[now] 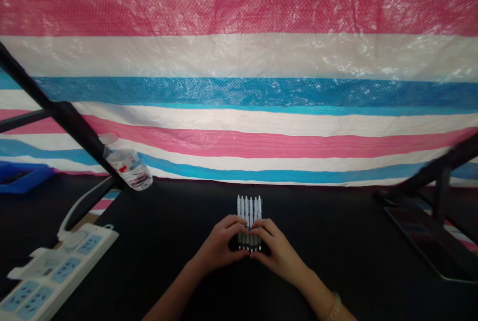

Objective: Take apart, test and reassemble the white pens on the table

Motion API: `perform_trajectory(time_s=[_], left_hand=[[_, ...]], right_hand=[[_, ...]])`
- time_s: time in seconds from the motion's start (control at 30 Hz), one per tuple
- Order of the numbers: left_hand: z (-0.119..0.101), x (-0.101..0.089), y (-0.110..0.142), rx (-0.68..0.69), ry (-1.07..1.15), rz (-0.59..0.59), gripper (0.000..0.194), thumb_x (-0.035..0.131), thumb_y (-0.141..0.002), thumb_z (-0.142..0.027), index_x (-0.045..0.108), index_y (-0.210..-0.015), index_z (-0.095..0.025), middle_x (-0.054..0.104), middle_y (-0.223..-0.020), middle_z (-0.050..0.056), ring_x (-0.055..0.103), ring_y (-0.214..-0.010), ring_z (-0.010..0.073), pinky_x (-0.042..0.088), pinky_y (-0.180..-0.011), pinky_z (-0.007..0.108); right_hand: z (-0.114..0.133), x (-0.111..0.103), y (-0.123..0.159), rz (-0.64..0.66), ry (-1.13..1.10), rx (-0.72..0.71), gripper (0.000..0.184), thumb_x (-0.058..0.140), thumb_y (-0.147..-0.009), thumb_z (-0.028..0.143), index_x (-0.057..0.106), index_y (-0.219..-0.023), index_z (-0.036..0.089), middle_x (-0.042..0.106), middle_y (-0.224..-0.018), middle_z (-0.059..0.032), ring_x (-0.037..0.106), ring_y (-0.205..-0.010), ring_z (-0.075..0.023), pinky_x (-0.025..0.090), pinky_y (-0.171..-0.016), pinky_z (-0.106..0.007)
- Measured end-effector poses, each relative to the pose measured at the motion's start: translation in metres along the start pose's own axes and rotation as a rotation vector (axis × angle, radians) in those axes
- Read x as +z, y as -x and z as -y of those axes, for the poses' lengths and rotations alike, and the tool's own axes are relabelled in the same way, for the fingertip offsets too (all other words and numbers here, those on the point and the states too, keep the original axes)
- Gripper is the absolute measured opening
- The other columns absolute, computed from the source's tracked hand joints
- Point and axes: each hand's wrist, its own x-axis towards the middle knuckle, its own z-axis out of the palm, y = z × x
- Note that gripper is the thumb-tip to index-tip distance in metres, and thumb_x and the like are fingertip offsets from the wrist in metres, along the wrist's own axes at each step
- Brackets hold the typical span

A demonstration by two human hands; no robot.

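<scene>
Black tabletop [179, 211] carries white pens [251, 209] aligned twelve-to-six, left hand [220, 244] at eight, right hand [282, 251] at four, both half-curled, grasp unclear.

striped tarp [239, 142] in pink, white, blue behind black tabletop [168, 221]; light glinting off tarp's upper part.

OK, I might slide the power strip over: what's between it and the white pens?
A stretch of black tabletop, then the left hand beside the pens, as the head view shows.
</scene>
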Motion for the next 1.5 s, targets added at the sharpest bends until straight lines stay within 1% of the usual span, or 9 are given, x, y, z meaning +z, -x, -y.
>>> perform_trajectory(time_s=[0.23,0.4,0.53,0.67,0.93,1.1,1.23,1.37,1.5], left_hand=[[0.0008,-0.0004,-0.001,0.011,0.014,0.002,0.034,0.079,-0.072,-0.013,0.065,-0.101,-0.023,0.065,-0.115,0.007,0.062,-0.106,0.0244,0.05,-0.093,0.037],[0.0,-0.0014,-0.002,0.022,0.008,0.004,0.036,0.081,-0.071,-0.014,0.066,-0.103,-0.022,0.065,-0.116,0.008,0.062,-0.108,0.0253,0.05,-0.094,0.037],[0.0,-0.0018,-0.0027,0.035,0.009,-0.005,0.035,0.081,-0.07,-0.014,0.067,-0.102,-0.021,0.065,-0.114,0.008,0.063,-0.107,0.025,0.051,-0.093,0.037],[0.0019,-0.0011,-0.0034,0.04,0.005,0.003,0.035,0.082,-0.07,-0.016,0.068,-0.102,-0.022,0.065,-0.113,0.008,0.063,-0.105,0.0247,0.052,-0.091,0.037],[0.0041,0.0012,-0.0037,0.051,0.009,-0.003,0.03,0.081,-0.072,-0.02,0.067,-0.098,-0.022,0.064,-0.116,0.008,0.063,-0.108,0.026,0.051,-0.095,0.038],[0.0053,0.0008,-0.0033,0.071,-0.017,-0.002,0.032,0.082,-0.072,-0.023,0.067,-0.1,-0.022,0.063,-0.115,0.009,0.063,-0.106,0.0254,0.052,-0.093,0.038],[0.0067,0.0007,-0.0033,0.086,-0.029,0.007,0.033,0.081,-0.073,-0.023,0.066,-0.102,-0.022,0.062,-0.112,0.008,0.062,-0.103,0.0242,0.052,-0.09,0.037],[0.0075,0.0019,-0.003,0.082,-0.027,0.007,0.035,0.08,-0.074,-0.023,0.066,-0.106,-0.022,0.06,-0.113,0.007,0.06,-0.104,0.0242,0.051,-0.091,0.038],[0.0057,0.0012,-0.0036,0.076,-0.024,0.007,0.033,0.081,-0.074,-0.023,0.066,-0.104,-0.022,0.06,-0.11,0.006,0.061,-0.101,0.0233,0.052,-0.088,0.036]], right_hand=[[0.0016,-0.0018,0.0009,-0.005,0.007,-0.006,0.042,0.072,-0.088,0.024,0.057,-0.127,0.026,0.056,-0.127,-0.01,0.055,-0.117,-0.0273,0.049,-0.099,-0.042],[-0.0008,-0.0008,0.0026,-0.01,0.021,-0.014,0.041,0.071,-0.088,0.023,0.057,-0.126,0.027,0.055,-0.128,-0.0102,0.054,-0.119,-0.0277,0.047,-0.102,-0.043],[-0.0017,-0.0007,0.0032,-0.003,0.025,-0.027,0.044,0.074,-0.087,0.025,0.057,-0.127,0.026,0.054,-0.129,-0.0105,0.054,-0.119,-0.0279,0.047,-0.102,-0.043],[-0.0009,-0.0015,0.0029,-0.021,0.011,-0.034,0.045,0.073,-0.086,0.023,0.057,-0.128,0.026,0.054,-0.128,-0.0105,0.054,-0.119,-0.0275,0.047,-0.102,-0.043],[0.0019,-0.0047,0.0009,-0.057,-0.029,-0.049,0.042,0.074,-0.086,0.023,0.058,-0.125,0.025,0.055,-0.123,-0.0093,0.055,-0.115,-0.026,0.047,-0.101,-0.042],[0.0058,-0.0078,-0.0002,-0.11,-0.054,-0.048,0.032,0.065,-0.091,0.019,0.059,-0.122,0.024,0.057,-0.119,-0.0091,0.058,-0.109,-0.0242,0.05,-0.096,-0.041],[0.0055,-0.009,-0.0009,-0.144,-0.076,-0.037,0.026,0.062,-0.092,0.02,0.061,-0.119,0.023,0.058,-0.115,-0.0086,0.059,-0.105,-0.0232,0.051,-0.094,-0.039],[0.0024,-0.0082,-0.001,-0.161,-0.092,-0.017,0.025,0.061,-0.093,0.02,0.062,-0.117,0.022,0.058,-0.115,-0.0086,0.059,-0.104,-0.0227,0.051,-0.091,-0.038],[0.0025,-0.0072,-0.0013,-0.159,-0.105,-0.011,0.025,0.061,-0.092,0.017,0.063,-0.116,0.022,0.058,-0.114,-0.008,0.06,-0.098,-0.0209,0.052,-0.086,-0.036]])
